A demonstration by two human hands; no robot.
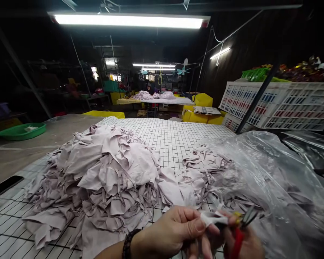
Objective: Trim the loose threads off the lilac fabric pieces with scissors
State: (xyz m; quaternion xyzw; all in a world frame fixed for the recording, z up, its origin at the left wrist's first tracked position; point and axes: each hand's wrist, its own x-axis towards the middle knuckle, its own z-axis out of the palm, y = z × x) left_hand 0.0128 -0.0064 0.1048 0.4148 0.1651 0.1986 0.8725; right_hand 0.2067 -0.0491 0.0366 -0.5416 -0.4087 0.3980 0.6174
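My left hand (175, 228), with a dark beaded bracelet on the wrist, pinches a small piece of white cloth (214, 218) between thumb and fingers. My right hand (245, 241) is smeared by motion beside it, closed around red-handled snips (238, 240) with a yellow part near the pivot. Their metal blades point up and to the right. The far end of the cloth reaches the right fingers. Just beyond my hands lies a spread of pale pinkish fabric pieces (172, 189), and to the left rises a large heap of the same fabric (110, 162).
Clear plastic sheeting (267, 169) covers fabric on the right. The table (172, 133) has a black grid on white. At left are a phone (7, 184) and a green tray (23, 132). White crates (280, 104) stand at right; another worktable (162, 101) stands farther back.
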